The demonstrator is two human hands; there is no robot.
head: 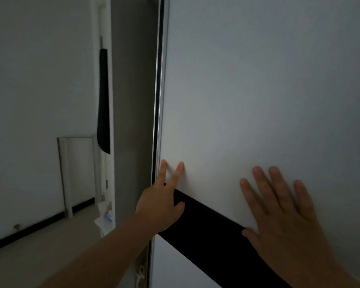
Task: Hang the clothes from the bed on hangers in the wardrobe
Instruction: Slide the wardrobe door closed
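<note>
Pressed flat against white sliding wardrobe door (258, 90) with black horizontal band (212, 231): left hand (160, 206) and right hand (287, 215), fingers straight, grasping nothing.

White frame (77, 175) against wall; perhaps bags (105, 217) on floor

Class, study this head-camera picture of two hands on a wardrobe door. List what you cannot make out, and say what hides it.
- Wardrobe inside, hangers, rail: hidden behind the sliding door; only a narrow gap shows.
- Bed and clothes: outside the frame.
- Dark cloth hanging at left: too dim to identify.
- Small items on the floor: blurred.
- Left hand: some fingers hidden at the door's edge.
- Right hand: wrist cut off by the frame edge.
</note>
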